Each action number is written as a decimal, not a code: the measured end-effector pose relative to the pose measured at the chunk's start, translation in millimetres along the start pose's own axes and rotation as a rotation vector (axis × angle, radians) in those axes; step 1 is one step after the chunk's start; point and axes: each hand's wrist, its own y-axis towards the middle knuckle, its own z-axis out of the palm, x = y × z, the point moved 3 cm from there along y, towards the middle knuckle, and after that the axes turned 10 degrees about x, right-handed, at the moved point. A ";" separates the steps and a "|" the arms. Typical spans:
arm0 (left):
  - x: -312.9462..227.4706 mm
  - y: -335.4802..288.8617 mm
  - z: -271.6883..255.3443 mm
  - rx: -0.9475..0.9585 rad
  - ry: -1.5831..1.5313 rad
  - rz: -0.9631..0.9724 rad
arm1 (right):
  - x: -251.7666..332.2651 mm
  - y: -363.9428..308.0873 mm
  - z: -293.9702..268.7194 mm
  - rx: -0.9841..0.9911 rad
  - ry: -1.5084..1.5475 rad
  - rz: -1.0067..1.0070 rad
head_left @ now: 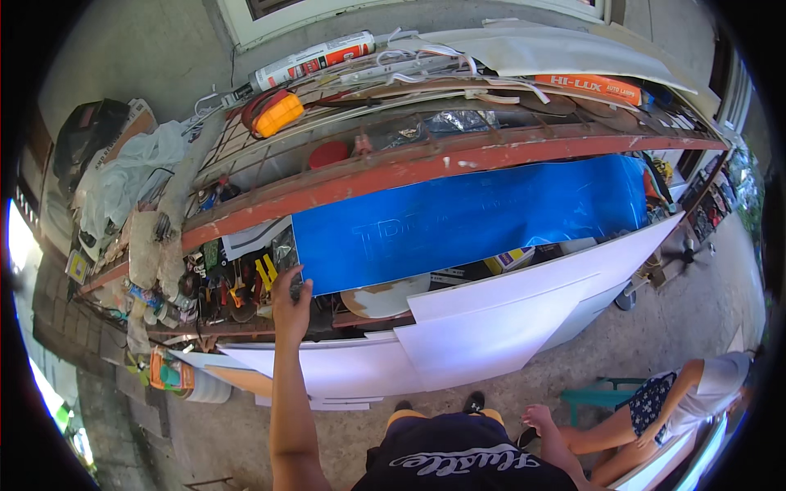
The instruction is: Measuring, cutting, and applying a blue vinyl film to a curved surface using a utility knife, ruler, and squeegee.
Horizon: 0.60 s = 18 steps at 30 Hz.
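Observation:
My left hand (292,309) reaches up to the lower left corner of a long blue sheet (467,221) and grips its edge between thumb and fingers. Faint pale scribbles mark the sheet, which stretches across the front of a cluttered rack and curls at its right end. Low at my right side, my right hand (538,419) hangs with its fingers loosely apart and nothing visible in it. Below the sheet, several large white panels (483,344) lean against the rack, overlapping one another.
A red-brown metal rack (458,159) spans the view, with a sealant tube (315,61), an orange-yellow tool (278,114) and an orange box (589,87) on top. Hand tools (237,286) crowd the shelf at left. A seated person (688,401) is close at right, by a green bench (602,394).

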 end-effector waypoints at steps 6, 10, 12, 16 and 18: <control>-2.9 42.9 21.0 0.451 -0.232 -0.008 | -11.9 -34.3 68.7 -0.157 -0.170 0.012; -23.0 91.0 21.9 0.432 -1.157 -0.100 | -52.7 -23.0 103.7 0.015 -0.291 -0.105; -64.2 110.7 -0.8 0.339 -1.297 -0.142 | -53.3 -43.0 140.8 0.040 -0.573 -0.136; -89.6 137.5 -21.1 0.451 -1.490 0.137 | -56.1 -78.7 181.3 -0.115 -0.384 0.059; -97.5 134.6 -24.8 0.462 -1.481 0.180 | -55.1 -92.3 194.6 -0.169 -0.328 0.054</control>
